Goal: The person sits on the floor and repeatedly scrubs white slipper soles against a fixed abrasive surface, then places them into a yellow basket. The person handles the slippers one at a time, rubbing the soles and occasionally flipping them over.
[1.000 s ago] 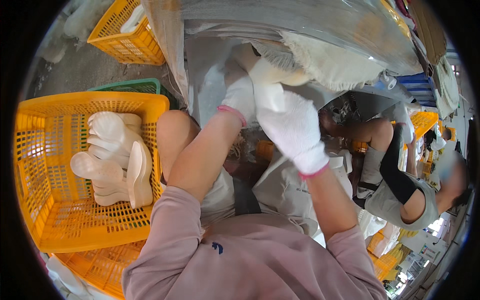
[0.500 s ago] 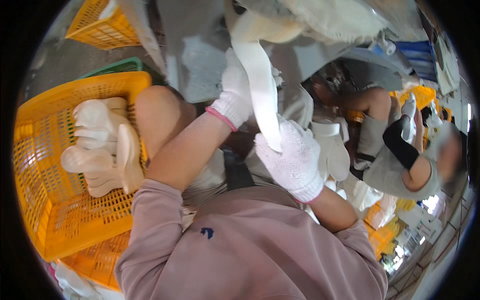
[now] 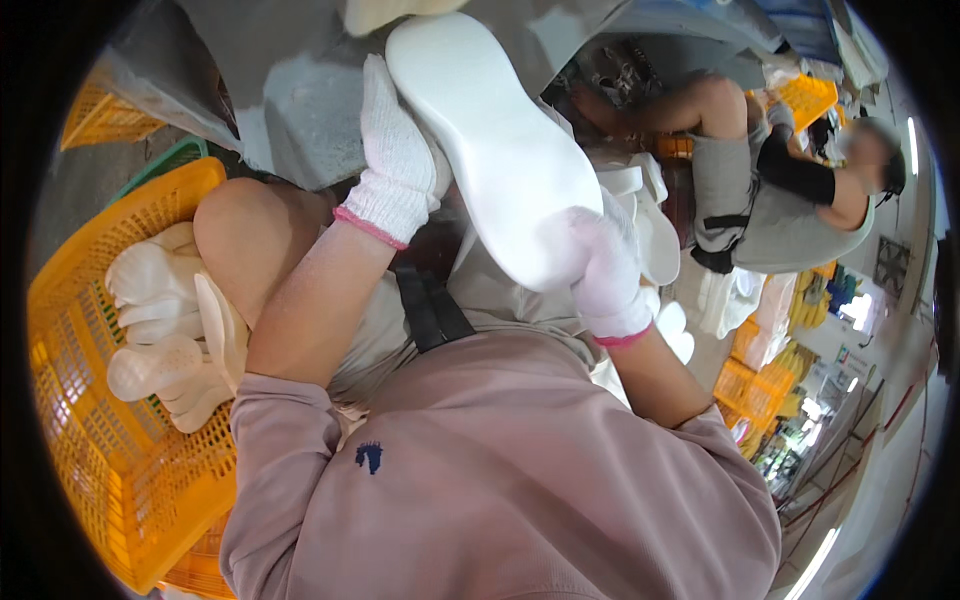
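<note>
A white shoe sole point(image 3: 500, 150) is held up in front of my chest, its broad face turned toward me and its long axis slanting from upper left to lower right. My left hand point(image 3: 398, 155), in a white knit glove with a pink cuff, lies along the sole's left edge, fingers straight and palm against it. Gripping the lower end is my gloved right hand point(image 3: 608, 270), thumb on the face and the other fingers mostly hidden behind. Above the sole's top end, an off-white piece point(image 3: 395, 12) hangs beside a grey machine surface point(image 3: 310, 120).
To my left, a yellow perforated crate point(image 3: 70, 390) holds several white soles point(image 3: 165, 290). More white soles point(image 3: 655, 240) are by my right side. Another person point(image 3: 790, 200) sits farther right, near yellow crates point(image 3: 755, 390). A green crate point(image 3: 175, 165) stands behind the left crate.
The sole has turned from edge-on to face-on and moved away from the pale fluffy material at the top. Both hands have shifted with it, and my view has swung right.
</note>
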Demonstrator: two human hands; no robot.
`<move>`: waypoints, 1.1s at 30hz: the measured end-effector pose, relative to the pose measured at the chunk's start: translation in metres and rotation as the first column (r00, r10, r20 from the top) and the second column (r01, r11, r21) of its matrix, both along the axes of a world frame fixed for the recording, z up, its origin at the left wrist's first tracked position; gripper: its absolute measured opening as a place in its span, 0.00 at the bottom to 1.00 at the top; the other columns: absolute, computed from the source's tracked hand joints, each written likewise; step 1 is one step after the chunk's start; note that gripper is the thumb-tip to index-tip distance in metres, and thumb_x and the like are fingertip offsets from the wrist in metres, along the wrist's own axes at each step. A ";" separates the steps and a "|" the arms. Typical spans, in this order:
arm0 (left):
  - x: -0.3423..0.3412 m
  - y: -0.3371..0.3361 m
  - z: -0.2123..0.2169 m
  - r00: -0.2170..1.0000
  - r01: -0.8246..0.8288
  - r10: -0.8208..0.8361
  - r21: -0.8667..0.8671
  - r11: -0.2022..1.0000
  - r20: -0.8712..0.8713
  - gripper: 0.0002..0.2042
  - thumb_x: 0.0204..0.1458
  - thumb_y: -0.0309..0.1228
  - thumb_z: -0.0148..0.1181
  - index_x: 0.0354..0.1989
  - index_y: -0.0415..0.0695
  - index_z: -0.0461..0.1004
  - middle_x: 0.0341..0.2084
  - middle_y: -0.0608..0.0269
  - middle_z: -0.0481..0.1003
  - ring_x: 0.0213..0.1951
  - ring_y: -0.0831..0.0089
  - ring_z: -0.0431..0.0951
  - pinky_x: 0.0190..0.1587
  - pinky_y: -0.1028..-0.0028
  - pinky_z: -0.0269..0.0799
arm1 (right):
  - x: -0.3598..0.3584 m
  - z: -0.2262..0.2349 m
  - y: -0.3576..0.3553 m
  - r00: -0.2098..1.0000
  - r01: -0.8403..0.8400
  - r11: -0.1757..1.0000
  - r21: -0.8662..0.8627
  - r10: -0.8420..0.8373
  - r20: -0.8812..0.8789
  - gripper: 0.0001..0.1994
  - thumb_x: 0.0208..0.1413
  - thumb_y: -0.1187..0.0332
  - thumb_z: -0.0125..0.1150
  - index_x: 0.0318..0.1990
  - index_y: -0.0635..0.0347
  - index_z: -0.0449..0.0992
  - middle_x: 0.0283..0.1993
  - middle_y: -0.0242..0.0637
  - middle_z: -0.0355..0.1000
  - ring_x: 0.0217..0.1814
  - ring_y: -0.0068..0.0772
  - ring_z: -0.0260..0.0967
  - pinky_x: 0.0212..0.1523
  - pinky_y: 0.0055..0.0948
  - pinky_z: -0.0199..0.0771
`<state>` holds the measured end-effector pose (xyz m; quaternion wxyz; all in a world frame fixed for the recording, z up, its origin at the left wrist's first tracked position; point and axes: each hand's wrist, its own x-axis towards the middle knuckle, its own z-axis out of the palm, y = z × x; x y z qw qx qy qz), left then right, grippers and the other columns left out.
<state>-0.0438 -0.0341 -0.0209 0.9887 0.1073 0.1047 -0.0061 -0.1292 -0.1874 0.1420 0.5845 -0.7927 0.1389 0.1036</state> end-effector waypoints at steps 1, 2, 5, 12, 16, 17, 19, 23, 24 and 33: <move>-0.001 0.004 0.009 0.999 -0.042 0.042 0.148 0.988 0.002 0.30 0.73 0.55 0.41 0.69 0.43 0.68 0.62 0.54 0.75 0.64 0.59 0.74 0.69 0.59 0.69 | -0.001 -0.005 0.000 0.991 0.131 0.966 0.222 -0.129 -0.025 0.23 0.60 0.66 0.65 0.60 0.69 0.76 0.49 0.43 0.82 0.49 0.32 0.80 0.51 0.36 0.81; 0.002 0.007 0.024 0.989 -0.122 0.094 0.281 0.952 0.112 0.30 0.73 0.54 0.41 0.69 0.43 0.67 0.61 0.54 0.75 0.63 0.60 0.75 0.67 0.60 0.71 | 0.001 -0.011 0.003 0.962 0.271 0.868 0.416 -0.263 -0.079 0.23 0.60 0.66 0.66 0.60 0.70 0.76 0.48 0.43 0.83 0.47 0.32 0.81 0.50 0.36 0.83; 0.016 0.035 0.066 0.991 -0.127 0.124 0.648 0.751 0.050 0.26 0.73 0.46 0.42 0.70 0.42 0.67 0.64 0.54 0.73 0.65 0.60 0.72 0.69 0.61 0.68 | 0.030 -0.008 0.029 0.987 -0.158 0.944 0.289 0.155 0.032 0.20 0.60 0.64 0.66 0.54 0.69 0.79 0.44 0.45 0.83 0.44 0.37 0.82 0.48 0.37 0.83; -0.003 0.034 0.061 0.990 0.109 -0.130 0.875 0.471 -0.053 0.26 0.75 0.41 0.41 0.73 0.36 0.61 0.63 0.51 0.71 0.60 0.61 0.74 0.64 0.65 0.71 | -0.030 -0.024 -0.046 0.994 0.070 0.992 -0.106 -0.060 0.093 0.24 0.52 0.52 0.76 0.49 0.60 0.81 0.43 0.42 0.81 0.49 0.45 0.80 0.53 0.44 0.79; 0.012 0.009 0.021 0.754 0.567 -0.536 0.788 0.238 -0.380 0.30 0.74 0.51 0.44 0.68 0.36 0.69 0.51 0.52 0.79 0.43 0.72 0.81 0.48 0.72 0.76 | -0.112 -0.027 -0.196 0.804 0.595 0.680 -0.430 -0.517 0.294 0.17 0.60 0.52 0.68 0.45 0.58 0.83 0.40 0.37 0.80 0.42 0.36 0.79 0.43 0.42 0.76; 0.017 0.007 0.014 0.726 0.590 -0.552 0.783 0.194 -0.410 0.30 0.74 0.51 0.44 0.68 0.36 0.69 0.51 0.53 0.79 0.43 0.72 0.81 0.48 0.72 0.76 | -0.127 -0.020 -0.234 0.617 0.784 0.515 -0.345 -0.704 0.351 0.20 0.60 0.51 0.67 0.45 0.60 0.83 0.42 0.41 0.82 0.43 0.39 0.81 0.45 0.42 0.77; 0.028 0.005 0.000 0.695 0.644 -0.520 0.752 0.143 -0.496 0.30 0.72 0.53 0.46 0.67 0.37 0.70 0.51 0.54 0.80 0.44 0.72 0.81 0.46 0.72 0.76 | -0.148 -0.007 -0.305 0.675 0.710 0.430 -0.557 -0.639 0.369 0.22 0.59 0.50 0.66 0.44 0.64 0.83 0.42 0.47 0.83 0.45 0.44 0.82 0.47 0.43 0.78; 0.035 0.016 -0.022 0.686 0.650 -0.432 0.760 0.002 -0.585 0.28 0.72 0.50 0.50 0.67 0.38 0.71 0.50 0.59 0.79 0.36 0.77 0.78 0.37 0.78 0.74 | -0.144 0.003 -0.415 0.920 -0.175 0.339 -0.924 -0.279 -0.276 0.21 0.57 0.52 0.63 0.44 0.63 0.85 0.39 0.50 0.82 0.46 0.50 0.82 0.48 0.42 0.78; 0.034 0.019 -0.026 0.669 0.638 -0.452 0.768 -0.059 -0.590 0.28 0.71 0.50 0.51 0.66 0.39 0.71 0.49 0.61 0.79 0.36 0.77 0.77 0.39 0.77 0.74 | -0.134 0.003 -0.433 0.917 -0.309 0.363 -0.879 -0.131 -0.377 0.20 0.54 0.53 0.66 0.46 0.59 0.85 0.41 0.47 0.83 0.46 0.47 0.82 0.49 0.42 0.79; 0.001 0.061 -0.041 0.682 0.620 -0.313 0.750 -0.233 -0.661 0.25 0.69 0.52 0.53 0.63 0.46 0.76 0.44 0.69 0.78 0.35 0.81 0.73 0.37 0.77 0.70 | -0.040 -0.034 -0.481 0.730 -0.640 0.361 -0.679 0.011 -0.683 0.17 0.39 0.65 0.70 0.39 0.60 0.89 0.39 0.49 0.84 0.44 0.41 0.84 0.48 0.41 0.83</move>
